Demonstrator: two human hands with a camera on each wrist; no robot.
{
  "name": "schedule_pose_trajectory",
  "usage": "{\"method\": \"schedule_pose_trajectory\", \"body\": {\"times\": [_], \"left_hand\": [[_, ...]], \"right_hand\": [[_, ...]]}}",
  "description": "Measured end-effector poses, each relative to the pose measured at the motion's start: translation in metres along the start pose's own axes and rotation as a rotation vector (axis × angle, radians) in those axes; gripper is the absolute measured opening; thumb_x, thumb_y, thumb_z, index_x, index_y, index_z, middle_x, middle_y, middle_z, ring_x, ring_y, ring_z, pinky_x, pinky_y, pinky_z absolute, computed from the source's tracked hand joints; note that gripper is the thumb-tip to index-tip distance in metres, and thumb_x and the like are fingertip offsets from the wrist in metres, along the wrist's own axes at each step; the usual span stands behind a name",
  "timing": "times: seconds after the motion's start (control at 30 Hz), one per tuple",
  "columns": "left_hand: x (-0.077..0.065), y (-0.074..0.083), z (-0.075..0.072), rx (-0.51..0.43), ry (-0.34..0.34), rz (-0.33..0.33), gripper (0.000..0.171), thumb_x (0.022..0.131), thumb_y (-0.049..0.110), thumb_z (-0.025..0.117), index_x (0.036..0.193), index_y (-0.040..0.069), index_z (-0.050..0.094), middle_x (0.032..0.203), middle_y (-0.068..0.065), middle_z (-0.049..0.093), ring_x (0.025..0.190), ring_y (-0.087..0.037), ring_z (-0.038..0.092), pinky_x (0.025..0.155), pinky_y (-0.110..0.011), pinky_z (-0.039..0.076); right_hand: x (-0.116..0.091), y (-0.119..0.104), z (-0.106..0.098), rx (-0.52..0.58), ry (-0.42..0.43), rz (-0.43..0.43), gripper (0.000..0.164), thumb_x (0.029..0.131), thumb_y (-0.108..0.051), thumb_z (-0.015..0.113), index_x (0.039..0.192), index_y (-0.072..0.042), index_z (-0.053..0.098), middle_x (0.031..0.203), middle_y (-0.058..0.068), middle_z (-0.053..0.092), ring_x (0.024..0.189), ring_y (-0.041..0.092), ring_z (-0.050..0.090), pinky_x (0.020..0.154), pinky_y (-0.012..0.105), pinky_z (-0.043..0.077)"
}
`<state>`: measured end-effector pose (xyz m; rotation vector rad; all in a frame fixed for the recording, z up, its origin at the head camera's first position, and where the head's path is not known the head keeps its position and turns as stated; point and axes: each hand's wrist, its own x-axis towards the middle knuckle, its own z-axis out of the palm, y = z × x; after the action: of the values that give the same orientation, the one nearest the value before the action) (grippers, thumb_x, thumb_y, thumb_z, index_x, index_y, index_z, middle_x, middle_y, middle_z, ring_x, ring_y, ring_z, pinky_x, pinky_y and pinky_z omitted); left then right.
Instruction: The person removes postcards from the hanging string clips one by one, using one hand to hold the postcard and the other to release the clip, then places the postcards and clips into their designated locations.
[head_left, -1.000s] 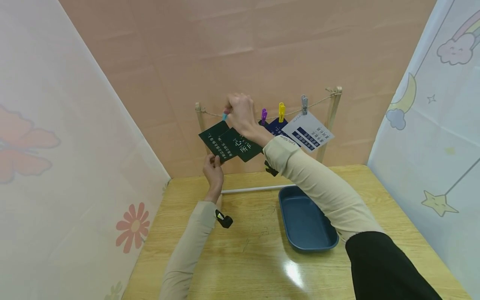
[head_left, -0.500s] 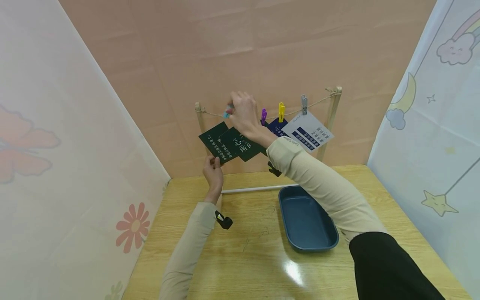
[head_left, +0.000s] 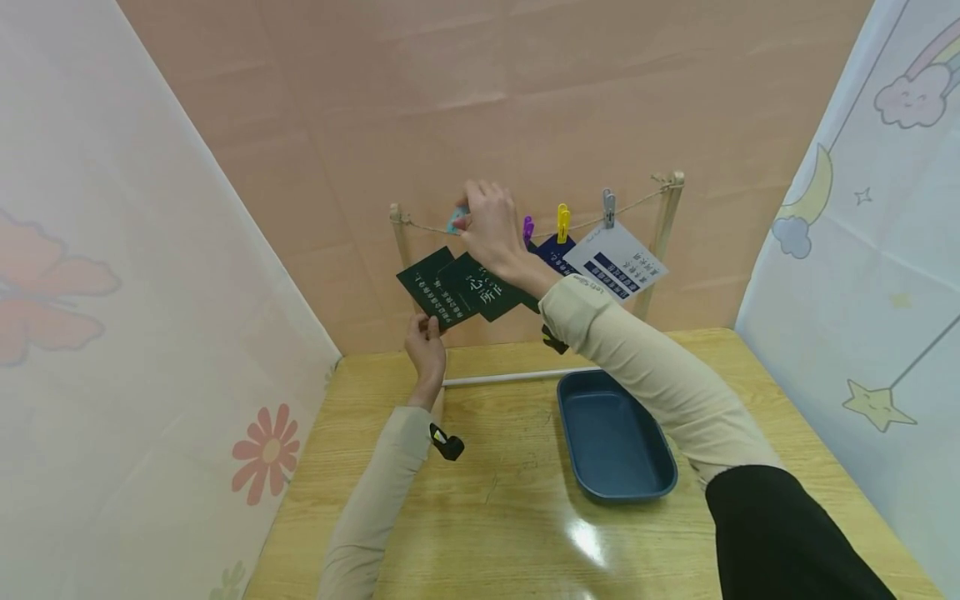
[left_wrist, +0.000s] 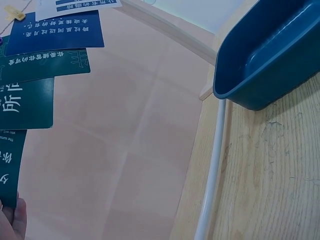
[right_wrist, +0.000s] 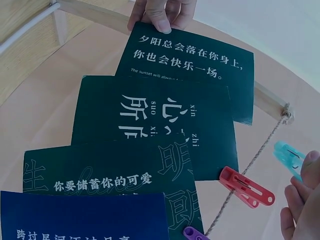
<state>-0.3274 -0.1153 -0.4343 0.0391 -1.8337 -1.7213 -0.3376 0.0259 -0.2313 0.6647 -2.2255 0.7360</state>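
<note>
My left hand (head_left: 426, 354) pinches the lower corner of a dark green card (head_left: 431, 279) with white writing; in the right wrist view its thumb lies on the card's edge. My right hand (head_left: 491, 229) holds a teal clothespin (right_wrist: 289, 156) between its fingers, beside the rope (right_wrist: 265, 142) and apart from the card. A second green card (right_wrist: 155, 110) hangs next to it from a red clothespin (right_wrist: 246, 188). In the head view my right hand hides that clothespin. Another green card (right_wrist: 110, 170) hangs by a purple clothespin (head_left: 528, 230).
A navy card (head_left: 555, 254) hangs from a yellow clothespin (head_left: 563, 223), a white card (head_left: 615, 262) from a grey one. Wooden posts (head_left: 667, 217) hold the rope. A blue tray (head_left: 615, 442) stands on the wooden table (head_left: 495, 467), near a white rod (head_left: 510, 379).
My right hand has lifted the teal clothespin slightly up and right, away from the green card's top corner. That card has dropped a little, with my left hand still holding it.
</note>
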Motion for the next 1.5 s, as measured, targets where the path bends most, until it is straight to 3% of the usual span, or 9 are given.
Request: {"method": "schedule_pose_trajectory", "body": {"times": [0.23, 0.43, 0.67, 0.93, 1.17, 1.5], "left_hand": [[-0.002, -0.003, -0.002, 0.003, 0.002, -0.013, 0.01, 0.101, -0.003, 0.052, 0.106, -0.008, 0.059, 0.097, -0.018, 0.061, 0.089, -0.033, 0.067, 0.083, -0.045, 0.06], [-0.003, -0.003, -0.002, -0.003, 0.0, -0.017, 0.011, 0.101, -0.003, 0.052, 0.107, -0.009, 0.059, 0.098, -0.018, 0.061, 0.09, -0.034, 0.066, 0.084, -0.047, 0.059], [-0.005, -0.004, -0.003, 0.021, -0.004, -0.006, 0.014, 0.102, 0.002, 0.053, 0.107, -0.009, 0.06, 0.099, -0.021, 0.061, 0.09, -0.035, 0.067, 0.079, -0.033, 0.061], [-0.006, -0.006, -0.003, 0.001, -0.002, -0.006, 0.013, 0.101, 0.0, 0.053, 0.106, -0.01, 0.059, 0.1, -0.027, 0.06, 0.09, -0.038, 0.066, 0.082, -0.044, 0.06], [-0.008, -0.007, -0.002, 0.013, -0.007, -0.02, 0.012, 0.101, 0.001, 0.053, 0.105, -0.007, 0.061, 0.097, -0.019, 0.061, 0.088, -0.036, 0.067, 0.078, -0.032, 0.061], [-0.011, -0.009, -0.005, 0.034, 0.005, -0.016, 0.012, 0.101, 0.0, 0.054, 0.105, -0.008, 0.061, 0.099, -0.025, 0.062, 0.088, -0.037, 0.066, 0.077, -0.036, 0.061]], "right_hand": [[-0.004, 0.003, 0.001, 0.001, -0.012, 0.005, 0.019, 0.089, -0.005, 0.073, 0.104, 0.002, 0.062, 0.103, 0.012, 0.064, 0.095, 0.028, 0.056, 0.085, 0.036, 0.042], [-0.006, 0.006, 0.001, -0.02, 0.003, -0.013, 0.021, 0.089, -0.007, 0.074, 0.103, 0.001, 0.062, 0.102, 0.012, 0.065, 0.093, 0.028, 0.057, 0.081, 0.036, 0.04], [-0.011, 0.008, 0.004, 0.001, 0.011, -0.019, 0.022, 0.089, -0.007, 0.074, 0.104, 0.002, 0.062, 0.101, 0.013, 0.064, 0.093, 0.028, 0.059, 0.079, 0.036, 0.042], [-0.014, 0.007, 0.002, 0.14, -0.029, 0.002, 0.021, 0.089, 0.004, 0.071, 0.108, 0.006, 0.061, 0.101, 0.015, 0.061, 0.09, 0.025, 0.067, 0.077, 0.029, 0.058], [-0.019, 0.006, -0.001, 0.157, -0.067, 0.004, 0.022, 0.089, 0.008, 0.068, 0.11, 0.005, 0.062, 0.104, 0.015, 0.063, 0.091, 0.025, 0.068, 0.076, 0.03, 0.059], [-0.026, 0.007, -0.003, 0.21, -0.103, 0.0, 0.029, 0.092, -0.002, 0.069, 0.12, 0.004, 0.062, 0.111, 0.016, 0.062, 0.096, 0.026, 0.068, 0.081, 0.032, 0.06]]}}
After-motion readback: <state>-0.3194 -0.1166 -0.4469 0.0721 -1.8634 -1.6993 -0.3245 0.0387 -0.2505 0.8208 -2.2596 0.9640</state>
